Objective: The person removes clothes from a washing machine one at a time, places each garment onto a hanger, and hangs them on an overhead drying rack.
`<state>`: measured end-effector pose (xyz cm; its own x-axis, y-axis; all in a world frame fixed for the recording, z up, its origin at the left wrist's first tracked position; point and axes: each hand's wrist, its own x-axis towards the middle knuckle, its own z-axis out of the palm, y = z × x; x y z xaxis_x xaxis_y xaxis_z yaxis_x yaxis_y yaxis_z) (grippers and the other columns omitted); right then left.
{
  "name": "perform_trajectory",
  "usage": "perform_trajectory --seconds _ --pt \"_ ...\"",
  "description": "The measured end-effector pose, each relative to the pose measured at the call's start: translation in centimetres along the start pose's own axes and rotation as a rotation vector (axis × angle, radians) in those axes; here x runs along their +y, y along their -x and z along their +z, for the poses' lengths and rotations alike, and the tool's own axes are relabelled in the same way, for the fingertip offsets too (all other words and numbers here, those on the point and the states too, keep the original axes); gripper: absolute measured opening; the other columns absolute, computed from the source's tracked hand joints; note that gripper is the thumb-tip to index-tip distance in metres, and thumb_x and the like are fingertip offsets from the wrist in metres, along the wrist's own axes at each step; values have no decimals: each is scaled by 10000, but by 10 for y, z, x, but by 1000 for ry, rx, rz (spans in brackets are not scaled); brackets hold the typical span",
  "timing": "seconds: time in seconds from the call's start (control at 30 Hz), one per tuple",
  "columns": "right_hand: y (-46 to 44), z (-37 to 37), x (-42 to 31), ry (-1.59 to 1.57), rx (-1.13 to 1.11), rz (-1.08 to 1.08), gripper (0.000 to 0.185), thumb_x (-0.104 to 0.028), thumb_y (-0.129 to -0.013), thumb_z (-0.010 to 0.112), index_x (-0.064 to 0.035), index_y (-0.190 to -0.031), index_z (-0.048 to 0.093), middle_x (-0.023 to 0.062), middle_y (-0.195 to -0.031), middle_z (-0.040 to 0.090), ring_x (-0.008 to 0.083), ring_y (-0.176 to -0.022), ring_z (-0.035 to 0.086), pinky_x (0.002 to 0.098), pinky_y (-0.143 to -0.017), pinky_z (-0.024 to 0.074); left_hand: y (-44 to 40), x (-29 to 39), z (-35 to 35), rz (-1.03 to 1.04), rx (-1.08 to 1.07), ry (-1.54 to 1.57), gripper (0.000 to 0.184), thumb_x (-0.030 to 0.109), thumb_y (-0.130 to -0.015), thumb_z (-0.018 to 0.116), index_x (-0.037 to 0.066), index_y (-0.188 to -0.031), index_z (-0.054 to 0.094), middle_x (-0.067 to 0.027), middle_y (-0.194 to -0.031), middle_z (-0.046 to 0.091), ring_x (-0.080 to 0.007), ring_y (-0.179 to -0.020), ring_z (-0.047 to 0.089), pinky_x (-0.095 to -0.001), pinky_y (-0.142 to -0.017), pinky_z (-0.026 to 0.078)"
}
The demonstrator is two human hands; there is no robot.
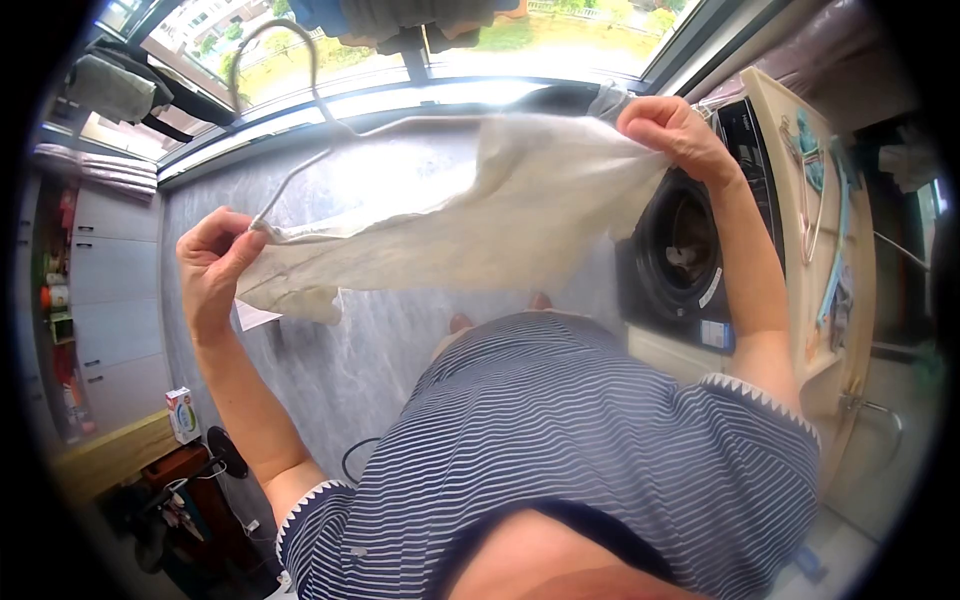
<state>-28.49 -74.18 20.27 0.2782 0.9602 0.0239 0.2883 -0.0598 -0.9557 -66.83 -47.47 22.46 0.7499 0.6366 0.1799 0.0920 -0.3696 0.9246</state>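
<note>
A thin cream-coloured garment (540,205) is stretched between my two hands at chest height, its lower edge hanging loose. Along its upper edge runs a white clothes hanger (287,182), with the hook standing up on the left. My left hand (212,262) pinches the left end of the hanger together with the cloth. At the far right corner, my right hand (685,143) is closed on the garment, higher than the left. Whether the hanger's right end is also inside that grip is hidden by fingers and fabric.
On the right stands a black front-loading washing machine (645,285), beside a cream panel (790,210) with hangers hung on it. Clothes (390,22) hang by the window ahead. Grey cabinets (115,275) line the left, with a small box (183,416) on a wooden ledge.
</note>
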Motion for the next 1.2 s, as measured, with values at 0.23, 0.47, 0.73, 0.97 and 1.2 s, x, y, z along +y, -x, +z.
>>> perform_trajectory --seconds 0.23,0.47,0.73,0.97,1.2 --pt "-3 0 3 344 78 72 239 -215 -710 705 -84 -865 579 -53 -670 490 18 -557 379 165 -513 350 3 -8 2 34 34 31 102 53 -716 680 -5 -724 597 38 -643 472 -35 -594 416 -168 -545 302" --pt "-2 19 27 485 4 47 233 -205 -761 652 -59 -930 584 33 -779 604 100 -735 550 255 -712 449 12 0 2 40 49 26 101 42 -703 680 -5 -711 590 35 -635 461 -38 -587 402 -172 -541 292" --pt "-1 13 37 -86 -53 104 147 -159 -793 590 -12 -802 573 9 -823 586 68 -785 522 216 -760 420 27 -8 -25 -3 28 -18 78 11 -723 625 10 -699 550 37 -655 420 -45 -605 368 -176 -551 259" --pt "-1 17 20 -189 -160 172 134 -144 -672 613 -62 -739 531 -34 -727 521 42 -698 479 190 -662 379 35 -8 -36 7 -7 8 110 51 -697 682 5 -717 584 31 -642 432 -45 -588 366 -177 -524 251" --pt "2 25 -4 -191 -259 212 217 -270 -801 588 -67 -735 548 -67 -683 476 18 -642 419 170 -629 351 36 -5 -35 4 -21 -30 115 55 -700 688 6 -724 586 33 -643 428 -45 -582 356 -175 -518 241"
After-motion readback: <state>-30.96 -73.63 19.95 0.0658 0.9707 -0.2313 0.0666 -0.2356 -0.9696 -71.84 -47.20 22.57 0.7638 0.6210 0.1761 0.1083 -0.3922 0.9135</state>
